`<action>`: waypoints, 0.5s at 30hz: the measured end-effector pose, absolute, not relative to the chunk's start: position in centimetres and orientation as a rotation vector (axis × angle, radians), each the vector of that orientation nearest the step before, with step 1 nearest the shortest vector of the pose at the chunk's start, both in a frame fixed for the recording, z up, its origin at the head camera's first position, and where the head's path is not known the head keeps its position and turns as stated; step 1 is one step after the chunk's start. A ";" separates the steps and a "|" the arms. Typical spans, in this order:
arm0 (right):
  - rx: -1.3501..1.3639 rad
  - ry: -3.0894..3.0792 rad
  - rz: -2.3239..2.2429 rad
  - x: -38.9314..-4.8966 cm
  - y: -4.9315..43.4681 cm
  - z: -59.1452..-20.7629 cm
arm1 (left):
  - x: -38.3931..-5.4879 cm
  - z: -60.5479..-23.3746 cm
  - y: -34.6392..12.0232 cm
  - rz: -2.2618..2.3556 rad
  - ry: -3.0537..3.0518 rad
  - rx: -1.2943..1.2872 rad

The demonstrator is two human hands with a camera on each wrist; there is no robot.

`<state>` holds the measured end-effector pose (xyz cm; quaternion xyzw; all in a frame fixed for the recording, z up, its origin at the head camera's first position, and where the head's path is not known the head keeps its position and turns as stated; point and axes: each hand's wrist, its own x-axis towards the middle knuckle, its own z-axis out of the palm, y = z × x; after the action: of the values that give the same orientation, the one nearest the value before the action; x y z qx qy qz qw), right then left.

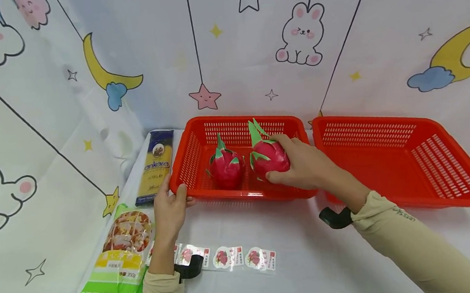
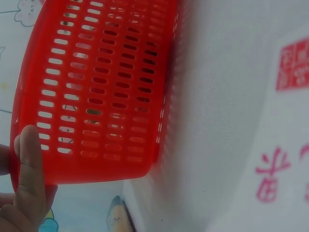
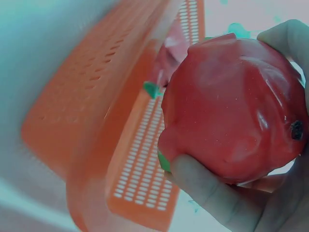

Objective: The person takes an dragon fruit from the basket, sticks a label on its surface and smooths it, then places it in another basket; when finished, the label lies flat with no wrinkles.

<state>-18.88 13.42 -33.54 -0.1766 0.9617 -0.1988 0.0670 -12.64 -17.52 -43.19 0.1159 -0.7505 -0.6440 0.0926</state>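
Observation:
My right hand (image 1: 304,161) grips a pink dragon fruit (image 1: 271,156) with green leafy tips over the right half of the left red basket (image 1: 222,195). In the right wrist view that dragon fruit (image 3: 231,106) fills the grasp, thumb on one side and fingers on the other. A second dragon fruit (image 1: 226,170) sits inside the same basket, left of the held one. At the basket's front left corner my left hand (image 1: 170,209) holds the rim, thumb on top. The left wrist view shows those fingers (image 2: 31,169) at the rim of the slotted basket (image 2: 101,92).
Another red basket (image 1: 373,171) stands to the right. On the left lie a blue and yellow ankara packet (image 1: 155,166) and a green and white food bag (image 1: 120,256). A strip of dragon fruit stickers (image 1: 229,258) lies in front, partly behind the left wrist.

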 end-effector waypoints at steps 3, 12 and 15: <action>-0.547 2.899 -0.634 -17.6 14.1 -32.9 | -12.8 -43.2 -17.5 -1.914 -2.218 0.332; -0.625 2.904 -0.703 -13.0 16.5 -33.0 | -12.8 -43.2 -17.3 -1.898 -2.217 0.333; -0.683 2.899 -0.738 -11.4 17.2 -33.5 | -12.8 -43.2 -17.3 -1.901 -2.226 0.348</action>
<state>-11.36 17.20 -33.46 -0.2223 0.9442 -0.2403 0.0365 -12.77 -17.31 -43.15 0.1177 -0.7515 -0.6419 0.0967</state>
